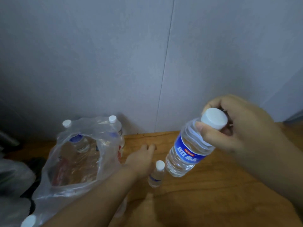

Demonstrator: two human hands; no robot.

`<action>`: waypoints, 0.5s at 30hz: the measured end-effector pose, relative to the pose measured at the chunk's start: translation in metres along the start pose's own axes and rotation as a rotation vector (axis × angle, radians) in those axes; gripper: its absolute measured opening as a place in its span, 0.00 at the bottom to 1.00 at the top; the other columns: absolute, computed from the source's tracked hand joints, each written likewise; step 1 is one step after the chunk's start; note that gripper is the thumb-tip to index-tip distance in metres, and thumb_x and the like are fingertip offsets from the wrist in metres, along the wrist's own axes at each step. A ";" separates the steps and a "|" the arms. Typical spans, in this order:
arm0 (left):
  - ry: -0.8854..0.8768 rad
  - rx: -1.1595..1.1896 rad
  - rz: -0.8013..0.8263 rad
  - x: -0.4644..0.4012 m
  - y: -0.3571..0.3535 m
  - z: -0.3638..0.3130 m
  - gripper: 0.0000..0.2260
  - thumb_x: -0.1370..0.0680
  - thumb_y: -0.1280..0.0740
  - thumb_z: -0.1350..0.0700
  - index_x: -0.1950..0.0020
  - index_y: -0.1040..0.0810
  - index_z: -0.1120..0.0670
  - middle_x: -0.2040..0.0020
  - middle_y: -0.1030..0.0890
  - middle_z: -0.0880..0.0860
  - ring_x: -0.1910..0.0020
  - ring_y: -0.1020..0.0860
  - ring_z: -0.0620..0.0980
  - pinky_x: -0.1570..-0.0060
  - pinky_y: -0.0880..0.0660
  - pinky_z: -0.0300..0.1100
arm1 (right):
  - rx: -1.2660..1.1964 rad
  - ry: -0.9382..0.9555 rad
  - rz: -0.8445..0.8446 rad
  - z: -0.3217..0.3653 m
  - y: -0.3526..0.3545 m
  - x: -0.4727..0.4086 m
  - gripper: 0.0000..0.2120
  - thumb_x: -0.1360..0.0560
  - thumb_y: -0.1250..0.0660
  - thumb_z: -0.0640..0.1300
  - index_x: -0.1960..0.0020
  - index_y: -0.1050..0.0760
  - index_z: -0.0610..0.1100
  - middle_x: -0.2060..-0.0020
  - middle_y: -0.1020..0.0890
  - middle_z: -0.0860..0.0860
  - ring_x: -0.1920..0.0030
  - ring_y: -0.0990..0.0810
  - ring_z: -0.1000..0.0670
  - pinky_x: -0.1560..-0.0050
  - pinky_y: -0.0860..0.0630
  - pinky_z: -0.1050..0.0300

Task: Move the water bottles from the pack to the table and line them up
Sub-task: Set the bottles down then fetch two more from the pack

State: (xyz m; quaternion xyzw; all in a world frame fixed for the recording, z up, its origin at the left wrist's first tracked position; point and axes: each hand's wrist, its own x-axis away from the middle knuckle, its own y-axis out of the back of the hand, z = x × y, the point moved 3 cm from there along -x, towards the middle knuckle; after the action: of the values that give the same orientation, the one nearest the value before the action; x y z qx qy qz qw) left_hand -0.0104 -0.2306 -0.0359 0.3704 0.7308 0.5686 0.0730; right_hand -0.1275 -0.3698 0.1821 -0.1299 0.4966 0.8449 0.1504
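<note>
My right hand [229,128] grips a clear water bottle [188,149] with a blue label by its neck, just under the white cap, and holds it tilted in the air above the wooden table [213,185]. Below it a second bottle [156,174] stands upright on the table. My left hand [141,158] reaches forward over the table with its fingers stretched out, between the standing bottle and the torn clear plastic pack [78,161]. Upright bottles remain at the pack's far side, one at the left [67,124] and one at the right [114,123].
A grey wall with a vertical seam [164,71] rises right behind the table. Another white bottle cap [28,221] shows at the bottom left corner. Dark, blurred things lie left of the pack. Bare wooden tabletop spreads to the right of the standing bottle.
</note>
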 end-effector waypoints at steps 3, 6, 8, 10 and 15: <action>-0.070 -0.015 0.105 -0.006 -0.006 -0.014 0.29 0.27 0.35 0.41 0.30 0.41 0.46 0.32 0.33 0.52 0.40 0.26 0.56 0.44 0.26 0.50 | -0.046 -0.077 -0.002 -0.023 0.005 0.024 0.12 0.36 0.35 0.58 0.61 0.29 0.50 0.61 0.26 0.59 0.64 0.26 0.60 0.67 0.34 0.75; -0.100 -0.205 0.108 -0.008 -0.014 -0.031 0.34 0.28 0.36 0.35 0.27 0.45 0.45 0.33 0.35 0.54 0.43 0.24 0.57 0.47 0.24 0.50 | -0.048 -0.147 -0.018 -0.048 -0.001 0.048 0.13 0.37 0.37 0.61 0.62 0.29 0.51 0.63 0.26 0.57 0.62 0.26 0.56 0.66 0.33 0.71; -0.081 -0.310 0.039 -0.010 -0.020 -0.042 0.29 0.24 0.38 0.41 0.27 0.44 0.48 0.34 0.36 0.56 0.46 0.23 0.59 0.54 0.23 0.49 | -0.057 -0.192 -0.026 -0.062 -0.009 0.064 0.12 0.37 0.37 0.61 0.63 0.30 0.53 0.61 0.26 0.57 0.60 0.25 0.55 0.64 0.33 0.71; -0.081 -0.358 -0.043 -0.015 -0.026 -0.045 0.20 0.19 0.41 0.51 0.29 0.40 0.52 0.36 0.33 0.57 0.51 0.21 0.60 0.62 0.26 0.48 | -0.083 -0.233 -0.044 -0.073 -0.017 0.077 0.11 0.37 0.37 0.60 0.63 0.30 0.54 0.58 0.26 0.58 0.59 0.25 0.56 0.63 0.33 0.72; -0.102 -0.268 -0.106 -0.017 -0.035 -0.027 0.12 0.19 0.43 0.51 0.37 0.36 0.52 0.43 0.28 0.54 0.55 0.21 0.58 0.62 0.23 0.48 | -0.087 -0.306 -0.037 -0.091 -0.035 0.092 0.12 0.38 0.38 0.61 0.63 0.30 0.54 0.64 0.26 0.55 0.58 0.26 0.56 0.62 0.33 0.71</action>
State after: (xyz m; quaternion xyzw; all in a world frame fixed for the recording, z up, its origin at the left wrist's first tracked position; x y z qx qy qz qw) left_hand -0.0285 -0.2652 -0.0634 0.3467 0.6622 0.6369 0.1888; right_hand -0.1925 -0.4222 0.0773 -0.0153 0.4285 0.8726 0.2339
